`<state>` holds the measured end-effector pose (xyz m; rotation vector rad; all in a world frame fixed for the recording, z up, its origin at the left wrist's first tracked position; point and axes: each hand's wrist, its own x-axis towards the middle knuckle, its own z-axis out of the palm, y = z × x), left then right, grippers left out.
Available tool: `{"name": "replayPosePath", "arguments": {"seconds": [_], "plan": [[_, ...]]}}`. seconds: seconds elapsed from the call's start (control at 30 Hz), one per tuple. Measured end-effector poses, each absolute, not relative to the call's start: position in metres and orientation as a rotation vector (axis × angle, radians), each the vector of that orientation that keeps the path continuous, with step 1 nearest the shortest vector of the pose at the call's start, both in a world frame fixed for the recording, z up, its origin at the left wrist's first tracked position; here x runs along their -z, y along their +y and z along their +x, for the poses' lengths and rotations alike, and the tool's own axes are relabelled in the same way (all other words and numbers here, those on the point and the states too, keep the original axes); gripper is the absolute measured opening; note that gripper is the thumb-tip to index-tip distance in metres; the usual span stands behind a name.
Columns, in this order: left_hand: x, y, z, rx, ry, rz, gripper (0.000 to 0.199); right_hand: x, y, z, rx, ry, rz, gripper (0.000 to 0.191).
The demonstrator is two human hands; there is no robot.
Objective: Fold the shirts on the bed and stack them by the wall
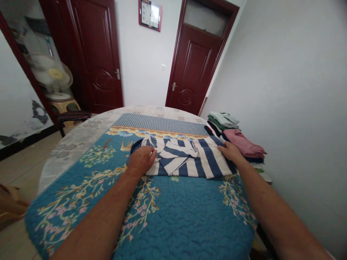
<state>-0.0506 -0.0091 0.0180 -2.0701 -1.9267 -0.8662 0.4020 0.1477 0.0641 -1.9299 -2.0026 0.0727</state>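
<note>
A blue-and-white striped garment [189, 157] lies partly folded on a blue quilted cover with flower patterns [189, 206]. My left hand [143, 159] is closed on the garment's left end, fingers curled with the thumb on top. At the opposite end my right hand [230, 151] pinches the upper right edge of the striped cloth. Loose folds bunch up in the middle, between my hands, and a flat striped panel lies on the right.
Folded clothes [242, 142] are stacked at the table's right edge, close beyond my right hand. A patterned pale tablecloth [67, 144] shows around the cover. A white wall [292, 108] stands at the right. Behind at left are a dark stool [74, 115] and a fan [54, 74].
</note>
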Motion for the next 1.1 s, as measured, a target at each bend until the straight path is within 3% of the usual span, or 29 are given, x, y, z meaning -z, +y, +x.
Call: {"name": "replayPosePath", "arguments": {"seconds": [0.4, 0.67, 0.87, 1.1], "plan": [[-0.018, -0.009, -0.054, 0.844, -2.009, -2.042, 0.035, -0.123, 0.131, 0.285, 0.042, -2.118, -1.864, 0.029], [-0.018, -0.01, -0.053, 0.845, -2.004, -2.047, 0.033, -0.077, 0.106, 0.185, 0.056, -2.278, -1.892, 0.041], [-0.018, -0.009, -0.049, 0.82, -2.053, -2.077, 0.031, -0.033, 0.089, 0.147, 0.055, -2.32, -1.936, 0.035], [-0.017, -0.01, -0.042, 0.764, -2.044, -2.134, 0.031, -0.035, 0.086, 0.149, 0.097, -2.324, -1.925, 0.032]]}}
